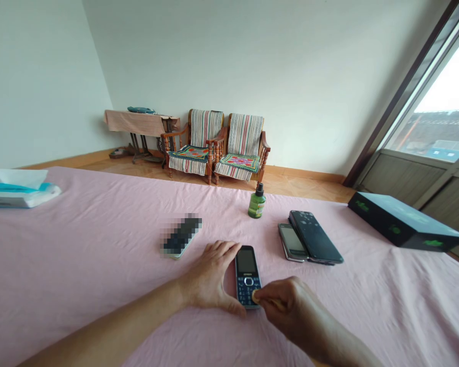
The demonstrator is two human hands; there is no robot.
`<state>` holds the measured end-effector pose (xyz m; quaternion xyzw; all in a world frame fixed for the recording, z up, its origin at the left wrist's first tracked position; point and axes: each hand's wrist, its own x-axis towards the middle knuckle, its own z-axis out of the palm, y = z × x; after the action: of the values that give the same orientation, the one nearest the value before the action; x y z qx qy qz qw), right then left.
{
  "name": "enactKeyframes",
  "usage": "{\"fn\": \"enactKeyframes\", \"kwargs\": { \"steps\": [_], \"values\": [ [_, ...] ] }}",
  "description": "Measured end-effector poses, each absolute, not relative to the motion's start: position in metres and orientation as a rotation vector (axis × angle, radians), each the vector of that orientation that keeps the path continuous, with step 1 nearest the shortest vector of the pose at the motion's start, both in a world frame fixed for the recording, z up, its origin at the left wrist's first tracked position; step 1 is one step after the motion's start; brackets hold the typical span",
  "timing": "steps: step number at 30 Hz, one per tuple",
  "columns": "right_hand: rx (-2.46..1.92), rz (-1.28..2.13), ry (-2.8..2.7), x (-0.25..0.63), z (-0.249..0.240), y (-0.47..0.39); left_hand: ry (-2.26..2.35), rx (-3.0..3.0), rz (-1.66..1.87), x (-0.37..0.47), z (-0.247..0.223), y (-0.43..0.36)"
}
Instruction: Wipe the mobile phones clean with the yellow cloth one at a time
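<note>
A dark blue keypad mobile phone (247,262) lies face up on the pink cloth, its screen end pointing away from me. My left hand (210,280) braces it from the left, fingers at the top corner and thumb at the bottom edge. Over the keypad's lower right, my right hand (286,306) pinches a small yellowish piece (255,296) with a rounded end. That piece touches the keys, and the fingers hide most of it. Just beyond my left hand is another phone (181,237), its screen pixelated.
To the right lie a small grey phone (294,240) and a large black phone (316,237), side by side. A green spray bottle (257,203) stands upright behind. A black box (401,219) sits far right; a tissue pack (19,193) is far left. Two chairs (239,142) stand beyond.
</note>
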<state>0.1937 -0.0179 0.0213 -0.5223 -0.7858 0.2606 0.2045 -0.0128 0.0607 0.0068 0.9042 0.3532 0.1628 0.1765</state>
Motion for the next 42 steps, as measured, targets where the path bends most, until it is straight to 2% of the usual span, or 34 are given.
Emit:
{"fn": "enactKeyframes", "kwargs": {
  "steps": [8, 33, 42],
  "values": [
    [-1.448, 0.666, -2.235, 0.176, 0.023, -0.017, 1.025, 2.549, 0.454, -0.012, 0.008, 0.06],
    [-1.312, 0.911, -2.149, 0.192, 0.018, -0.015, 0.928, 2.593, 0.56, -0.015, 0.006, 0.058],
    [-1.314, 0.671, -2.234, 0.193, 0.016, -0.017, 0.748, 2.642, 0.792, -0.011, 0.012, 0.043]
  ]
}}
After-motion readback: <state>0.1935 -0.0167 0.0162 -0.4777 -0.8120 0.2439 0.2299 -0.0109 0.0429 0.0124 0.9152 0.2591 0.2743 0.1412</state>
